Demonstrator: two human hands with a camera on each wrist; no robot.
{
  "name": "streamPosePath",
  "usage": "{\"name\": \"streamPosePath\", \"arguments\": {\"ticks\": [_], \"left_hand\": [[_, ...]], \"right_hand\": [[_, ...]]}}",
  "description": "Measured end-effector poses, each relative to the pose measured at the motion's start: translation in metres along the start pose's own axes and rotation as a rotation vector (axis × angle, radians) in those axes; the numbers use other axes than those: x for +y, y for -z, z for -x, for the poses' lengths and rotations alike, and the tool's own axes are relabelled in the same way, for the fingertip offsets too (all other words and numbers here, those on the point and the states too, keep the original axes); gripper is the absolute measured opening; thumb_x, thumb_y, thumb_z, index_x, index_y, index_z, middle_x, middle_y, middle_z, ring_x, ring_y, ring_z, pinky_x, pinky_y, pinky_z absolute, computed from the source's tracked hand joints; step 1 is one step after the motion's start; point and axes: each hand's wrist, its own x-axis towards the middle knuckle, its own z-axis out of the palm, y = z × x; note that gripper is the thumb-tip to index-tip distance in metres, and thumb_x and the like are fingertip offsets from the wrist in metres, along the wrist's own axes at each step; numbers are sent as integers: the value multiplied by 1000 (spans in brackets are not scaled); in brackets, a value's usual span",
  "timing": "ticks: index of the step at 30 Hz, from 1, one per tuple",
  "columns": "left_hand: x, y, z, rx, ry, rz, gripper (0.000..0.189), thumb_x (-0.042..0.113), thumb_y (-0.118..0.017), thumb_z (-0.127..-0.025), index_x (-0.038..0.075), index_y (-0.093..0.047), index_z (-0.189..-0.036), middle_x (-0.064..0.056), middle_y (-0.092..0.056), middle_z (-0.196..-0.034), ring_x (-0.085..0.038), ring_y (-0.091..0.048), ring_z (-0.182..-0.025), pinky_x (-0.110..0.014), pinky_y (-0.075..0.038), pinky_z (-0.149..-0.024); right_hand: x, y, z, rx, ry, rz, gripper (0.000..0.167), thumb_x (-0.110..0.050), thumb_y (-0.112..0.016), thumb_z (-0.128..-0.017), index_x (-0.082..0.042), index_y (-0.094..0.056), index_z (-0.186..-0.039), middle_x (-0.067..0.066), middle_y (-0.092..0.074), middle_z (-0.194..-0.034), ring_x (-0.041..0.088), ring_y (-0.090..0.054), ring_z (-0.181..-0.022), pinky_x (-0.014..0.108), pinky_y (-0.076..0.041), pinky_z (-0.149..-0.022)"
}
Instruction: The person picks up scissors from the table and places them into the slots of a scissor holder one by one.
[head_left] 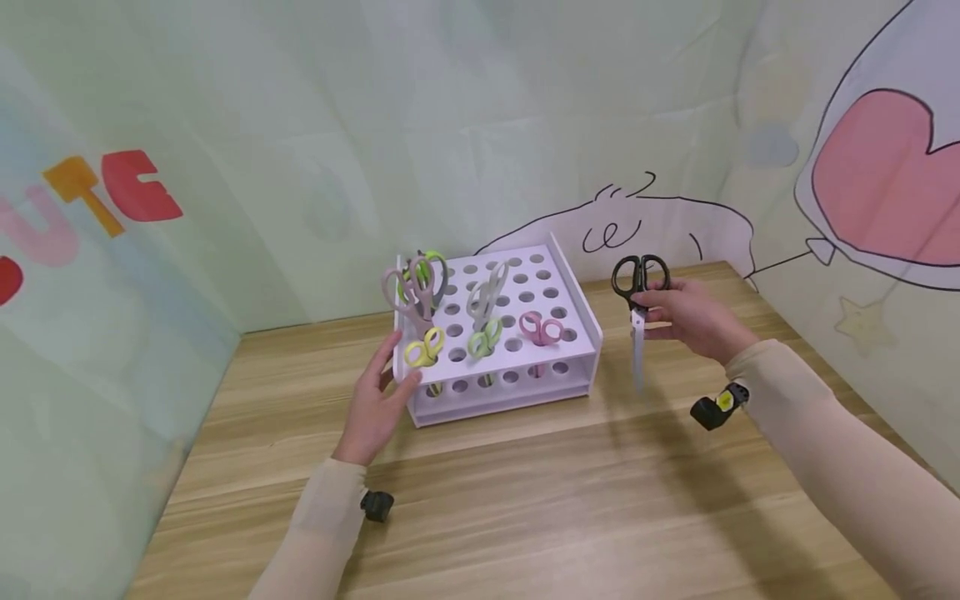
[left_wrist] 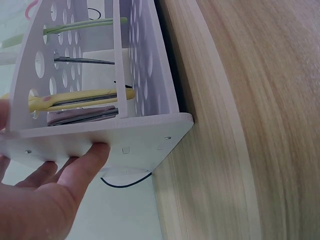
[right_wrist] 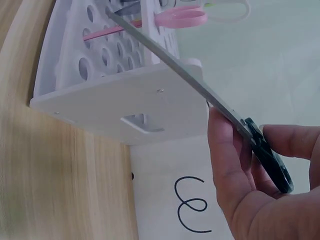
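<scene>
In the head view, my right hand (head_left: pixel 693 315) pinches black-handled scissors (head_left: pixel 637 283) by the handle, right of the white rack (head_left: pixel 498 372). Their blades hang downward, clear of the rack's side. The right wrist view shows the thumb and fingers on the black handle (right_wrist: pixel 267 162). My left hand (head_left: pixel 375 407) holds the rack's left side panel (left_wrist: pixel 95 147), thumb at the front edge, fingers against the outer face. Standing in holes are yellow scissors (head_left: pixel 425 348), green scissors (head_left: pixel 484 338), pink scissors (head_left: pixel 540 329), pale grey scissors (head_left: pixel 487 296) and mauve scissors (head_left: pixel 414 292).
The rack has two levels with rows of round holes and stands on a wooden table (head_left: pixel 517 508). Behind the mauve scissors are grey-and-green scissors (head_left: pixel 442 275), partly hidden. A printed curtain (head_left: pixel 315 125) rises close behind the rack and along both sides.
</scene>
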Motion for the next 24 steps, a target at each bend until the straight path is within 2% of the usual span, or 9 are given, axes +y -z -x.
{"name": "streamPosePath", "arguments": {"ticks": [8,12,17,24], "left_hand": [[1,2,1,-2,29,-10,67,20,-63,-99,28,-29,-156,-3,-22,-162,-40,-38,-137,-45,-42,-106],[1,1,2,3,30,-2,67,19,-63,-99,26,-30,-156,-3,-22,-162,-40,-39,-137,-44,-43,-106],[2,0,2,3,25,5,66,18,-62,-99,24,-30,-156,-4,-22,-162,-40,-37,-138,-45,-41,-108],[3,-1,3,7,32,-11,65,20,-61,-100,25,-29,-157,-3,-21,-162,-40,-37,-138,-46,-40,-109]], "right_hand": [[-17,-8,4,64,73,-151,17,-11,-55,-101,1,-46,-111,4,-62,-94,16,-65,-84,33,-59,-80],[-23,-14,4,120,122,-232,19,-13,-57,-101,0,-47,-112,6,-59,-102,17,-64,-88,33,-59,-83],[-30,-27,-1,205,161,-324,18,-12,-59,-100,-4,-46,-110,11,-51,-114,18,-66,-92,34,-57,-87],[-33,-45,-10,260,261,-408,21,-7,-61,-98,-6,-44,-110,13,-50,-116,19,-67,-93,33,-57,-86]]}}
